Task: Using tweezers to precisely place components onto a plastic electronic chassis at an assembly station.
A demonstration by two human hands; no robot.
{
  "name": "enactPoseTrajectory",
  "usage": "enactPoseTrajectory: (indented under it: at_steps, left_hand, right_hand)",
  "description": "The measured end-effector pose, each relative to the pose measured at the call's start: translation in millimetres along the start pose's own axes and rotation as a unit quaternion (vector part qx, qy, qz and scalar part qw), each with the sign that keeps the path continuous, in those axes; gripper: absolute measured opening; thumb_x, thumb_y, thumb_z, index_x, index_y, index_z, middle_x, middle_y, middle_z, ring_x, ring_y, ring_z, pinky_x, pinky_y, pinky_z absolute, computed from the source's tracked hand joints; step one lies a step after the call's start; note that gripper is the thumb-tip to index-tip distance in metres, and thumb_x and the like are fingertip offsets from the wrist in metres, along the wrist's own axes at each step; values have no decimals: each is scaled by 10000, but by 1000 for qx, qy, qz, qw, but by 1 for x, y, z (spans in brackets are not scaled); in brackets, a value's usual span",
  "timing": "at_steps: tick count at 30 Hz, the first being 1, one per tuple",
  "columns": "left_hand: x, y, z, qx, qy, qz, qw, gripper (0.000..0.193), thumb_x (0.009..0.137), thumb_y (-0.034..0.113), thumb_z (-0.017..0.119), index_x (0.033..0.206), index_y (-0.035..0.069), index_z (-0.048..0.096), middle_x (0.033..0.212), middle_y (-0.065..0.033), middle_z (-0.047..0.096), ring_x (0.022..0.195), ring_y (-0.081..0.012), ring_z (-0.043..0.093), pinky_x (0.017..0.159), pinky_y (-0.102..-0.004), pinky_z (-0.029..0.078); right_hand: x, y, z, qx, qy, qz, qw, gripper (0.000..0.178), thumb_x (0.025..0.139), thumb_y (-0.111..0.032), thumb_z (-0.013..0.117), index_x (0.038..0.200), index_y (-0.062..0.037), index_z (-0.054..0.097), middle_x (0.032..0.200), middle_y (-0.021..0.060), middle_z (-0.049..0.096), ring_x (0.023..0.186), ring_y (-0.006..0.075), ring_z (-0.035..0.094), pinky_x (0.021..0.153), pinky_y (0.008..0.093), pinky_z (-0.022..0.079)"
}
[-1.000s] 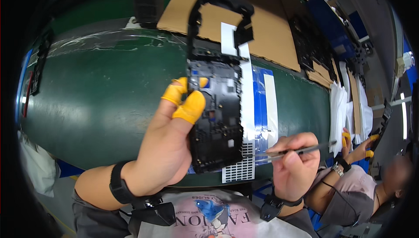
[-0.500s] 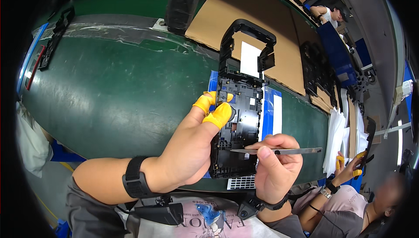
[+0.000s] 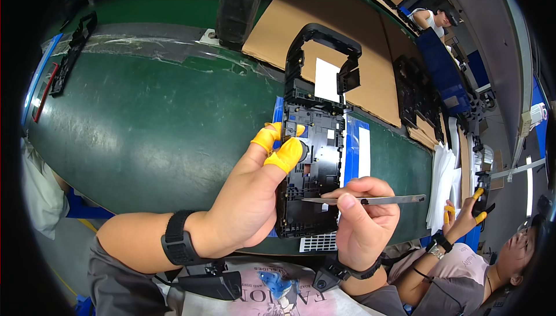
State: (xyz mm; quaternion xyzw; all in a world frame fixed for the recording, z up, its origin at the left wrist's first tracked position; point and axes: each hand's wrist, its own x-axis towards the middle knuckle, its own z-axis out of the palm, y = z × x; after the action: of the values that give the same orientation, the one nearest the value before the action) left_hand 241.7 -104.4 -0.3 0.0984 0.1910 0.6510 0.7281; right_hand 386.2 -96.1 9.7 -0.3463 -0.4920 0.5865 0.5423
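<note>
A long black plastic frame (image 3: 322,168) with an open loop at its far end is held up in front of me, its ribbed inner face showing. My left hand (image 3: 246,197), with yellow finger cots on thumb and finger, grips its left edge. In my right hand (image 3: 366,217), slim metal tweezers (image 3: 399,199) are pinched between thumb and fingers. They lie level, their tip over the lower part of the frame. A small white patch (image 3: 330,134) sits on the frame's upper right. Whether the tip touches the plastic, I cannot tell.
The green table (image 3: 150,130) carries a blue sheet with white strips (image 3: 364,148) behind the frame. Farther back is a cardboard sheet (image 3: 370,44), with several black parts (image 3: 414,90) beside it. A metal post (image 3: 237,15) rises there. To my right, a co-worker (image 3: 457,264) handles a black part.
The view has shifted slightly, and frame, hands and tweezers keep nearly the same places relative to each other. At right, the co-worker's hands and black part have changed position a little.
</note>
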Motion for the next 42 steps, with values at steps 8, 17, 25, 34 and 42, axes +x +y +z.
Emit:
enactPoseTrajectory:
  at_steps: [8, 17, 25, 34, 42]
  left_hand:
    - [0, 1, 3, 5, 16, 5, 1000, 261, 860, 67, 380, 1119, 56, 352, 1023, -74, 475, 912, -131, 508, 772, -266, 447]
    - [0, 0, -2, 30, -2, 13, 999, 269, 855, 176, 443, 1109, 106, 389, 1024, -49, 481, 889, -148, 478, 776, -306, 441]
    - [1, 4, 0, 85, 11, 1, 996, 578, 715, -115, 475, 1204, 105, 259, 1051, -86, 479, 921, -148, 500, 801, -277, 420]
    - [7, 3, 0, 103, 25, 20, 994, 426, 759, 15, 409, 1173, 90, 338, 1033, -82, 470, 914, -167, 481, 800, -312, 426]
    - [7, 1, -6, 113, 56, 53, 991, 420, 766, 16, 414, 1172, 90, 339, 996, -63, 475, 876, -142, 477, 796, -307, 428]
  right_hand:
    - [2, 2, 1, -23, 6, -5, 1000, 182, 714, 83, 565, 885, 52, 513, 757, 138, 592, 678, 136, 576, 614, 219, 459]
    - [1, 5, -4, -22, 17, -32, 999, 203, 721, 65, 558, 912, 44, 493, 776, 151, 591, 651, 130, 554, 598, 215, 439]
    - [-3, -3, -38, -5, 115, -87, 990, 209, 748, -20, 562, 932, 14, 468, 766, 173, 575, 541, 116, 472, 483, 209, 381]
    - [-18, 12, -64, -75, 84, 90, 990, 196, 713, 29, 589, 895, 42, 518, 708, 85, 579, 533, 75, 509, 460, 168, 383]
    - [-17, 22, -65, -101, 52, 106, 988, 164, 713, 33, 582, 870, 48, 541, 711, 86, 591, 557, 71, 529, 478, 156, 406]
